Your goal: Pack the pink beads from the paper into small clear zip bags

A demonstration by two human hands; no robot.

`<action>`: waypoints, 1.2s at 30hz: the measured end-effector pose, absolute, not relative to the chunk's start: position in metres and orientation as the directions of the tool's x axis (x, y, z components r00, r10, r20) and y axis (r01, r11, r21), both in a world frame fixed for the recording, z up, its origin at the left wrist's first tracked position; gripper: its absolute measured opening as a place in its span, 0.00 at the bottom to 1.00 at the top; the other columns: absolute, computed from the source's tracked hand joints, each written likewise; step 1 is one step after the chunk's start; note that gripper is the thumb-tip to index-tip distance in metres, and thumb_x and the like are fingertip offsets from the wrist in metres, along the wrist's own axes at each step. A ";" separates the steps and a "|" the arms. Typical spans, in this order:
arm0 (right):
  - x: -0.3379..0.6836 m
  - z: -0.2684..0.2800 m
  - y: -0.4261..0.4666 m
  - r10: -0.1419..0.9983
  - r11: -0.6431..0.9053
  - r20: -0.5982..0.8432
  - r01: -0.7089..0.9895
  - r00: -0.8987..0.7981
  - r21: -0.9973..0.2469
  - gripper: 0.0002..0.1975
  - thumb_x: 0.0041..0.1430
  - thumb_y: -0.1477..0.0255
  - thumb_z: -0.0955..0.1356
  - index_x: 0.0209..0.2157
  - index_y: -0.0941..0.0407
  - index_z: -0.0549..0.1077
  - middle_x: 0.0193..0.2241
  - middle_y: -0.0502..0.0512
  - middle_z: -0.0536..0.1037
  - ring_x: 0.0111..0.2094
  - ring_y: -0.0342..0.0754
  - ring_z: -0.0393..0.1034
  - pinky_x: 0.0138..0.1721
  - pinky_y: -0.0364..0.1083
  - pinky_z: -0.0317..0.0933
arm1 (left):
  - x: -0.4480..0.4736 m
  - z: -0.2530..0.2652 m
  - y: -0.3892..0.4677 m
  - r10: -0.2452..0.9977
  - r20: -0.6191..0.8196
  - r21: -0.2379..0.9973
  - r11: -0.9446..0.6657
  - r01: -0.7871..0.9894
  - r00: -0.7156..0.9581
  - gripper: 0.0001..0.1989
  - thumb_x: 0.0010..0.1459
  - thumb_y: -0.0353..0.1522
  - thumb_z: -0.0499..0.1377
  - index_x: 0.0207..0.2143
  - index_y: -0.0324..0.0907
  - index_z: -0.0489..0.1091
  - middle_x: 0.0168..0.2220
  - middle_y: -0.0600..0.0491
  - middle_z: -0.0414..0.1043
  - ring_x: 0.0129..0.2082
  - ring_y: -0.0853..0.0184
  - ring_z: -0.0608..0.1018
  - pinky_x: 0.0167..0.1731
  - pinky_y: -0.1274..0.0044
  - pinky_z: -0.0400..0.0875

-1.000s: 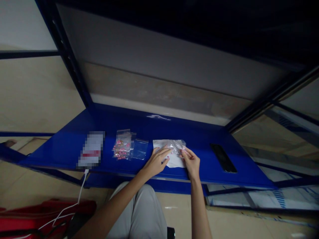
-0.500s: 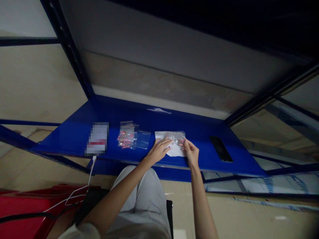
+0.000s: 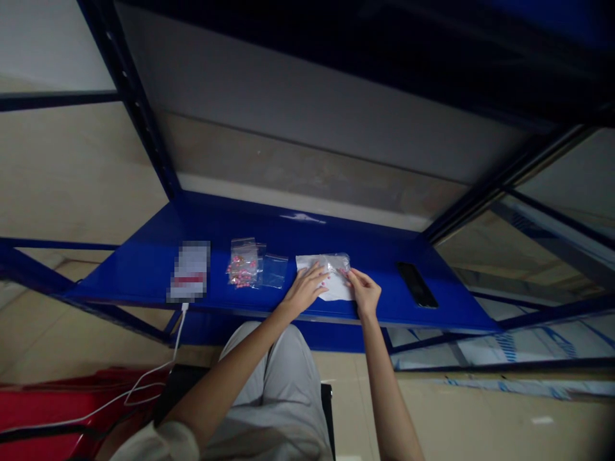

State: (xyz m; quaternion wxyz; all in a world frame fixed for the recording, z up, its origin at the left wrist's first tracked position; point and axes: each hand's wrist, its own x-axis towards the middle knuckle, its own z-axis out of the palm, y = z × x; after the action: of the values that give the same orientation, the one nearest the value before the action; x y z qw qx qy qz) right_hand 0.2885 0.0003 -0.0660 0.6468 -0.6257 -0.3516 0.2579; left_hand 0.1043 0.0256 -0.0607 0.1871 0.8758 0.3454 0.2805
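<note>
A white sheet of paper (image 3: 339, 292) lies near the front edge of the blue shelf, with a clear plastic bag (image 3: 339, 260) over its upper part. My left hand (image 3: 306, 289) rests on the sheet, fingers stretched out and holding nothing. On the right, my right hand (image 3: 367, 292) has its thumb and fingers pinched at the bag's near right edge. Small pink bits show near my left fingertips, too small to name. To the left lie zip bags (image 3: 243, 264) with pink beads in them, beside a flat clear zip bag (image 3: 275, 271).
A black phone (image 3: 417, 285) lies at the right of the blue shelf (image 3: 230, 214). At the left is a blurred-out device (image 3: 191, 269) with a white cable (image 3: 179, 336) hanging off the front edge. Blue uprights (image 3: 144, 115) frame the shelf; something red (image 3: 38, 410) stands low at left.
The view has shifted slightly. My right hand has moved a little left with the bag's edge, and the pink contents that showed beside it are now mostly hidden. My left hand stays on the paper.
</note>
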 end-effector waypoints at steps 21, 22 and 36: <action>0.291 -0.065 0.000 0.701 0.157 0.096 -0.022 0.707 -0.987 0.29 0.37 0.62 0.74 0.42 0.62 0.73 0.27 0.56 0.80 0.28 0.48 0.75 0.28 0.43 0.69 | 0.100 -0.055 0.021 0.687 0.312 0.566 -0.690 0.452 0.657 0.28 0.58 0.33 0.52 0.60 0.48 0.48 0.60 0.49 0.54 0.61 0.64 0.56 0.57 0.64 0.48; 0.291 -0.065 0.000 0.696 0.162 0.104 -0.015 0.710 -0.987 0.30 0.37 0.61 0.74 0.42 0.62 0.72 0.27 0.55 0.80 0.28 0.48 0.75 0.28 0.43 0.69 | 0.100 -0.055 0.021 0.685 0.313 0.568 -0.690 0.448 0.658 0.27 0.58 0.33 0.52 0.60 0.48 0.48 0.60 0.50 0.54 0.61 0.64 0.56 0.57 0.64 0.48; 0.289 -0.059 0.001 0.747 0.097 0.071 -0.002 0.661 -0.995 0.27 0.40 0.59 0.72 0.41 0.61 0.74 0.31 0.58 0.79 0.31 0.48 0.73 0.23 0.40 0.66 | 0.099 -0.056 0.022 0.659 0.305 0.551 -0.711 0.438 0.687 0.27 0.59 0.32 0.51 0.60 0.48 0.48 0.60 0.49 0.53 0.61 0.64 0.55 0.56 0.64 0.49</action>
State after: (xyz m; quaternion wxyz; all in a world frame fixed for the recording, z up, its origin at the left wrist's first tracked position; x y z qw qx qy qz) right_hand 0.2890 0.0006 -0.0593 0.6753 -0.6120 -0.3042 0.2774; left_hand 0.0990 0.0218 -0.0560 0.2232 0.8909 0.3079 0.2483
